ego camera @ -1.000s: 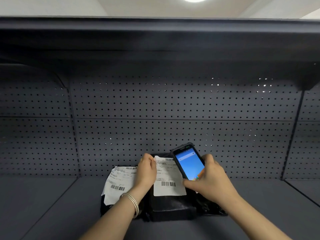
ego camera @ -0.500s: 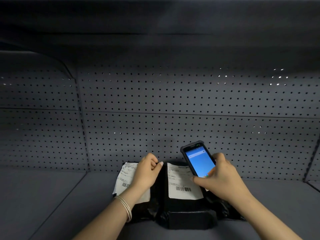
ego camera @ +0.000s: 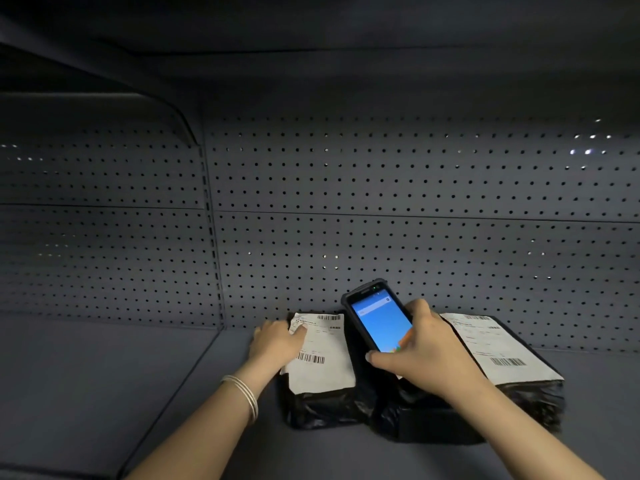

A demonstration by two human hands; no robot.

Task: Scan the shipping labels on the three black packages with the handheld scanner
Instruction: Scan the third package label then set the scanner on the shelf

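The right hand grips the handheld scanner, its blue screen lit, above the black packages on the grey shelf. The left hand presses flat, fingers loosely spread, on the left package, touching its shipping label. The right package lies just beside, label up.

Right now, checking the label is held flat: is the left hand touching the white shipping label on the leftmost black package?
Touching. The head view shows the left hand with fingertips pressed onto the white label's upper left corner.
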